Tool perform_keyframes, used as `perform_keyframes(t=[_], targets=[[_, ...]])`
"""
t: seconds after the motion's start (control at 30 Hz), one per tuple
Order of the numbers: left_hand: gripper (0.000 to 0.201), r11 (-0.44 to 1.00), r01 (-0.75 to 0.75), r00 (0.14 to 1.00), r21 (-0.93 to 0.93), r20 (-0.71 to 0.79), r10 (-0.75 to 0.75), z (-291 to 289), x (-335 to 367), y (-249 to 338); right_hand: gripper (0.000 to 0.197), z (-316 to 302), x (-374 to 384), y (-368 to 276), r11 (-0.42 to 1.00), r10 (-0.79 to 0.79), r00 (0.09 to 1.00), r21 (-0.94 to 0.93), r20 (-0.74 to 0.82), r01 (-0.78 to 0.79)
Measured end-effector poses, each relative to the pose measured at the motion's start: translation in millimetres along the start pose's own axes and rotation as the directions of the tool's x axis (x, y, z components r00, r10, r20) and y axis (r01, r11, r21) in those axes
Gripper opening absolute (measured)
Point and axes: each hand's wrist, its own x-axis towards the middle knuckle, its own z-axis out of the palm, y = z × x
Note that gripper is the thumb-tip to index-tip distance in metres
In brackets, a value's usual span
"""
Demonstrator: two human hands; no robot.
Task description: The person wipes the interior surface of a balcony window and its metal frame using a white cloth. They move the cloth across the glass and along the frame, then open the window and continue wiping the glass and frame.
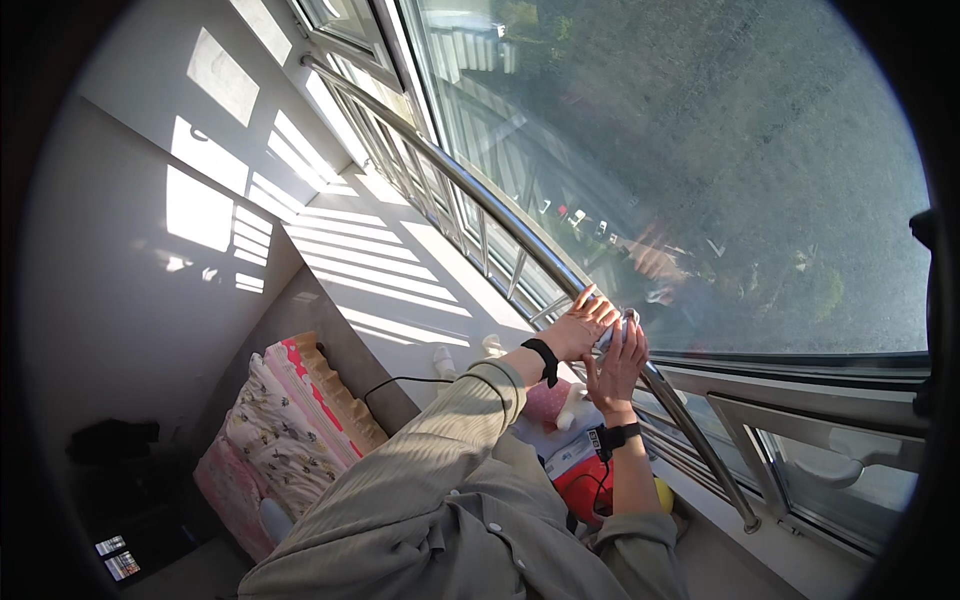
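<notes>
A shiny metal handrail (500, 212) runs on a slant in front of the large window. My left hand (580, 328) lies over the rail with its fingers curled round it. Close beside it, my right hand (617, 368) is closed round a small crumpled pale grey cloth (628, 318) against the rail. The fingers cover most of the cloth, so its full shape is hidden. Both wrists wear dark bands.
Window glass (740, 170) stands beyond the rail, with a handled sash (840, 460) at lower right. Thin bars and a white sill (390, 270) lie below the rail. Red and pink items (580, 480) sit beneath my arms. A bed with floral bedding (290, 410) is at left.
</notes>
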Motion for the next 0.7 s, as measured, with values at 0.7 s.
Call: perform_keyframes(t=[0.7], targets=[[0.039,0.191,0.890,0.120,-0.413,-0.193,-0.974,-12.5,-551.4,-162.3,0.072,144.5,249.8,-183.6,0.987,-0.151,0.983,-0.079,-0.107,0.143]])
